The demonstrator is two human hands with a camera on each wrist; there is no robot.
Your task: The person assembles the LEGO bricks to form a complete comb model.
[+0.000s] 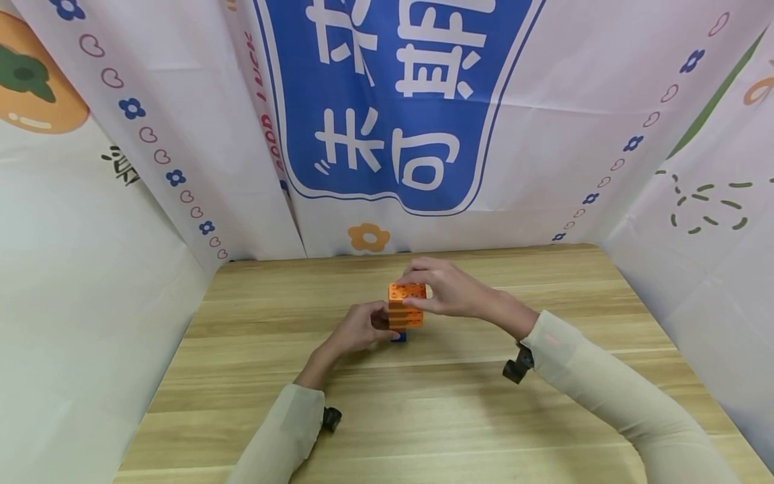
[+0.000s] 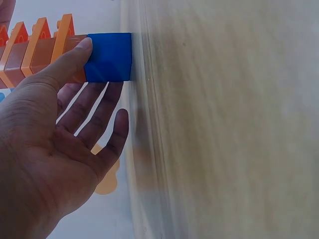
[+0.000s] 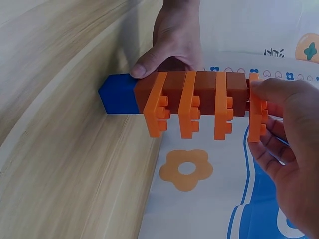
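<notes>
A tower of toy building blocks stands upright on the table. Its base is a blue block [image 3: 119,93], and above that brown blocks [image 3: 203,92] alternate with thin orange plates [image 3: 187,107] that jut out to one side, studs up. My left hand [image 1: 361,327] holds the tower low down, thumb across the blue block and the lowest brown one, fingers behind. At the top, my right hand [image 1: 450,290] pinches the uppermost orange plate [image 3: 256,109] between thumb and fingers. A narrow gap with studs shows between that plate and the brown block under it.
The wood-grain table [image 1: 484,410] ends at a white patterned cloth [image 1: 544,134] hanging behind it and at both sides. A small black camera [image 1: 519,366] is strapped at the right wrist, another [image 1: 331,419] at the left.
</notes>
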